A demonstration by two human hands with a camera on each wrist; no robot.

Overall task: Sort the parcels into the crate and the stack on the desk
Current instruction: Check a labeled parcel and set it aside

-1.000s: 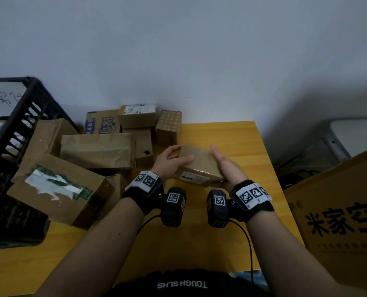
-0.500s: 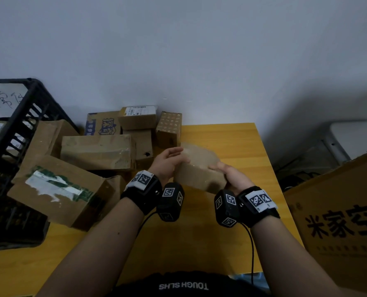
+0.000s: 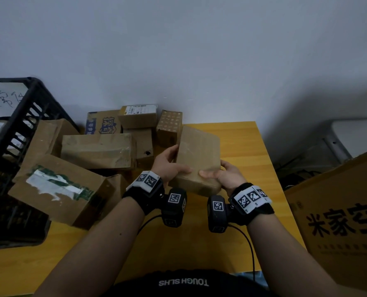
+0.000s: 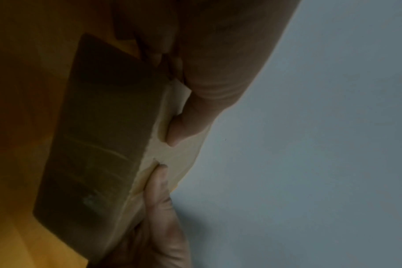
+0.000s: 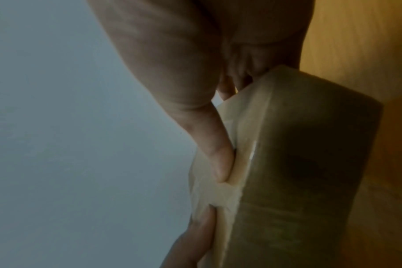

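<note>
I hold a small brown cardboard parcel (image 3: 197, 153) above the yellow desk (image 3: 238, 146), tilted up on its near edge with a broad plain face toward me. My left hand (image 3: 170, 166) grips its left side, thumb across the near face. My right hand (image 3: 223, 175) grips the lower right corner, thumb on the same face. Both wrist views show the parcel (image 4: 103, 137) (image 5: 298, 172) pinched between thumb and fingers, the two thumbs nearly meeting. A black slatted crate (image 3: 17, 129) stands at the far left. A pile of brown parcels (image 3: 96, 151) lies beside it.
A large yellow carton (image 3: 345, 221) with black characters stands off the desk's right edge. A grey-white object (image 3: 356, 136) sits behind it. The wall runs along the desk's far side. Bare desk shows in front of the crate and under my forearms.
The parcel has been turned over in both hands: its labelled edge faced me a second ago, now a plain broad face is tipped up. My right hand slid down to the lower right corner.
</note>
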